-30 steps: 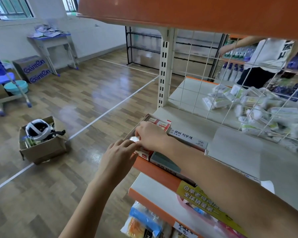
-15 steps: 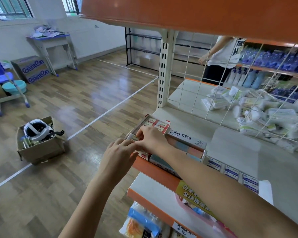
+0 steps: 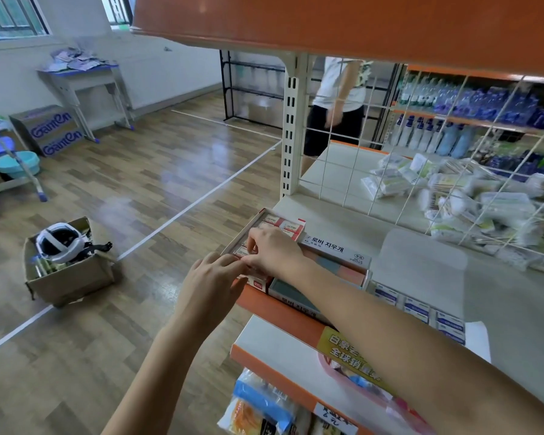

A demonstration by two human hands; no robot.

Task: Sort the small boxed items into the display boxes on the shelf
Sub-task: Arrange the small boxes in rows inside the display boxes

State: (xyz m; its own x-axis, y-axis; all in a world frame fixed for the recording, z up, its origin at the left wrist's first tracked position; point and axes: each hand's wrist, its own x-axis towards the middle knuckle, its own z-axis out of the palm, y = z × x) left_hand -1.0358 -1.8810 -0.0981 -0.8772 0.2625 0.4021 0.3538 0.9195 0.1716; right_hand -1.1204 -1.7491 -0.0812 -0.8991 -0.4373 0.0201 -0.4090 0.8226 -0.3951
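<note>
Right hand (image 3: 272, 249) fingers curled down, tips pinching a small red-and-white boxed item (image 3: 245, 251) at the near-left corner of the open red-and-white cardboard display box (image 3: 291, 226). Left hand (image 3: 212, 279) reaches in from below, fingertips bent and meeting the right fingertips at the box's front edge; it touches the same small item, but the exact grip is hidden by the right hand. More small red-and-white boxed items (image 3: 272, 219) lie packed in rows at the far end of that display box.

The display box sits at the left front corner of the cream metal shelf (image 3: 343, 221), just beside a white display box with Korean lettering (image 3: 336, 251) that holds pastel grey, green and pink blocks. Right of that, a row of small white boxes with blue print (image 3: 416, 309) runs along the shelf front, near the right forearm. Orange shelf edge (image 3: 283, 309) below carries a yellow label with Chinese text (image 3: 352, 350).

Behind a white wire grid panel (image 3: 421, 146), clear-wrapped packets (image 3: 459, 196) are piled. Another person in a white shirt and black shorts (image 3: 336, 98) stands beyond the upright post. On the wooden floor, a brown cardboard box with a white-and-black helmet (image 3: 60, 243) sits near a white tape line.
</note>
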